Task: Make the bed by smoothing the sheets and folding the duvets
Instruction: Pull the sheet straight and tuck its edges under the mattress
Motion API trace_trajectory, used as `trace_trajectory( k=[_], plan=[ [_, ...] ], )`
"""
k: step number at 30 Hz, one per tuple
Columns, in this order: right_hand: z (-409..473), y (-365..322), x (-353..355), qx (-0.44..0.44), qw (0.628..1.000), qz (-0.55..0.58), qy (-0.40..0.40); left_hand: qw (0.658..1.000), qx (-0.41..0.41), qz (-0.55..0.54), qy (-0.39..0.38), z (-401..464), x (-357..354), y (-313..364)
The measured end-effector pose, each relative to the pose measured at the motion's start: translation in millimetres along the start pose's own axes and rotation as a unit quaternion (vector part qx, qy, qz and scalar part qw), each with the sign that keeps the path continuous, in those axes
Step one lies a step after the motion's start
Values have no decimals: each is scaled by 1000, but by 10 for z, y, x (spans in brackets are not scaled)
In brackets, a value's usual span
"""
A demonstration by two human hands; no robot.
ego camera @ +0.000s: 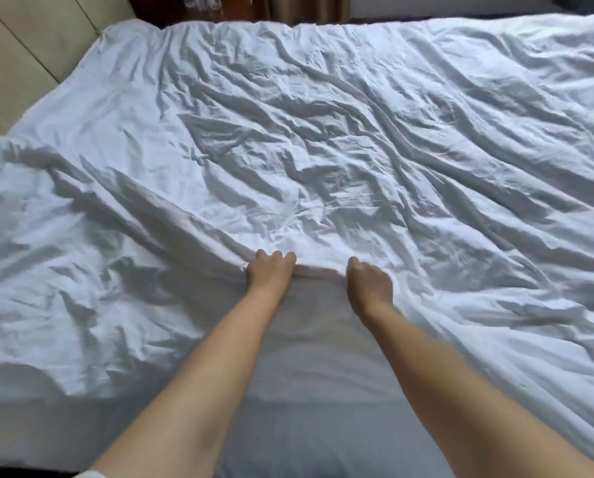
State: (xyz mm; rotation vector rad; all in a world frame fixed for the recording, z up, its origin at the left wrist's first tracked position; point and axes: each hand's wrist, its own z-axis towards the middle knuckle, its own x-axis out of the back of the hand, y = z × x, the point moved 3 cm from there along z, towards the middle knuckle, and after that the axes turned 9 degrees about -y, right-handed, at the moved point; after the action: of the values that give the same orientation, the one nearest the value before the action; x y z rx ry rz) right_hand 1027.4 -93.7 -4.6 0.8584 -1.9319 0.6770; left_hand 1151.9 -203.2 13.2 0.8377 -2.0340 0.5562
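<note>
A wide bed fills the view, with a padded beige headboard (30, 46) at the far left and dark wood and a curtain (288, 8) beyond the far edge. A crumpled white duvet (323, 132) lies spread over nearly the whole bed, stretching away from both grips; nearer than them, a flatter grey-white sheet (306, 374) shows between the forearms. The left hand (269, 276) has its fingers curled over the duvet's near edge, bunching the cloth. The right hand (370, 284), just beside it, also looks curled onto that edge, though its fingers are blurred and the pinch itself cannot be seen.

To do this step well, I would judge that the grips should move further apart along the hem and take both layers, then lift and carry evenly so the fold lands straight, not skewed.

The bed's right side and near corners are cut off, and any pillows are out of sight.
</note>
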Motion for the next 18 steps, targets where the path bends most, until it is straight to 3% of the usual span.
trace_trajectory(
  k=[3, 6, 10, 14, 15, 17, 18],
  plan=[
    [343, 165, 677, -16, 996, 12, 85, 996, -5, -31, 83, 220, 559, 131],
    [724, 258, 1302, -20, 987, 27, 156, 960, -11, -34, 279, 490, 1267, 222],
    [1200, 369, 1907, -36, 976, 35, 211, 941, -52, -58, 330, 929, 1742, 297],
    [1675, 569, 1900, -38, 976, 57, 208, 947, -34, -115, 300, 1389, 1888, 337],
    [1777, 583, 1758, -34, 980, 57, 186, 959, -33, -130, 249, 1567, 1743, 339],
    [1927, 551, 1308, -18, 994, 47, 100, 984, -42, -160, 71, 1766, 1316, 321],
    [1965, 514, 1050, -12, 998, 42, 52, 987, -37, -154, 37, 1820, 1103, 287]
  ],
)
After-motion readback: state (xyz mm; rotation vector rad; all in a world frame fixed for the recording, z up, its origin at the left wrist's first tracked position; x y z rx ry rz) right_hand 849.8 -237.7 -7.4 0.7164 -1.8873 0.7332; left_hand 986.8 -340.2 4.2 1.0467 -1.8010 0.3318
